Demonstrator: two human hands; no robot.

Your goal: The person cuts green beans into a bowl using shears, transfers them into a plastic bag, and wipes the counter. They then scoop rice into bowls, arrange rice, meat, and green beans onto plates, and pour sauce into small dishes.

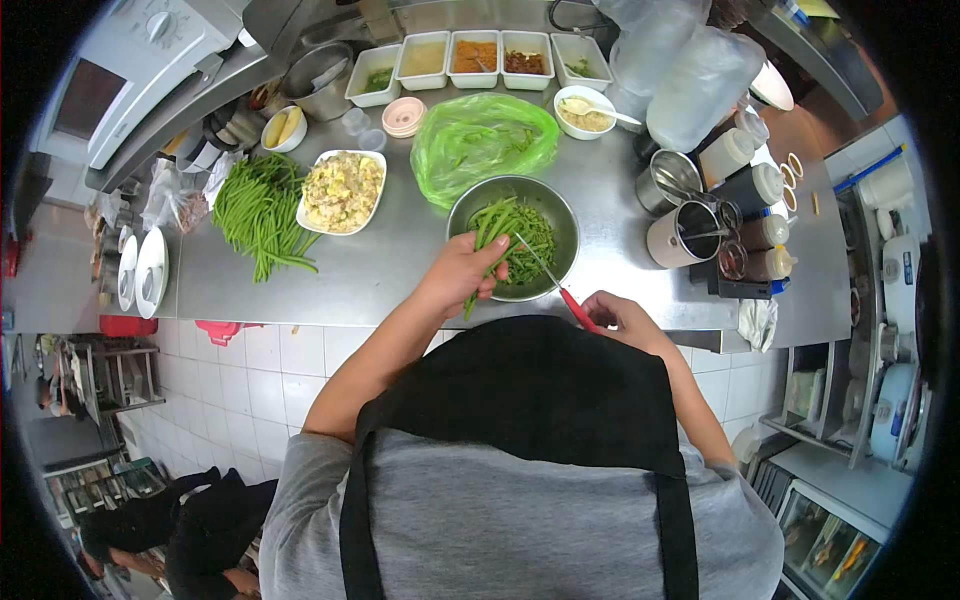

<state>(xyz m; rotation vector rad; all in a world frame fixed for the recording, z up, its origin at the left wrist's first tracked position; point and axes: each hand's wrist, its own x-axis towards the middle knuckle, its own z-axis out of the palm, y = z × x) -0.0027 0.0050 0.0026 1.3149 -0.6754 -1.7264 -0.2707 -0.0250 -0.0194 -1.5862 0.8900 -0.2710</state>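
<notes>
Over the left rim of a metal bowl (567, 215), my left hand (467, 268) grips a bunch of green beans (490, 228). Small cut green pieces (535, 228) lie inside the bowl. My right hand (622, 322) is closed on the red handle of scissors (577, 308), whose blades reach over the bowl toward the beans. Behind the bowl rests a green plastic bag (480, 145). A pile of long uncut beans (262, 210) lies on the steel counter, left of a white dish of chopped yellow and white food (342, 192).
White containers (473, 58) line the back of the counter (385, 270). A white bowl with a spoon (587, 111) sits behind the bag's right end. Metal cups (668, 182) and bottles (727, 155) stand on the right. Another person (200, 530) is at lower left.
</notes>
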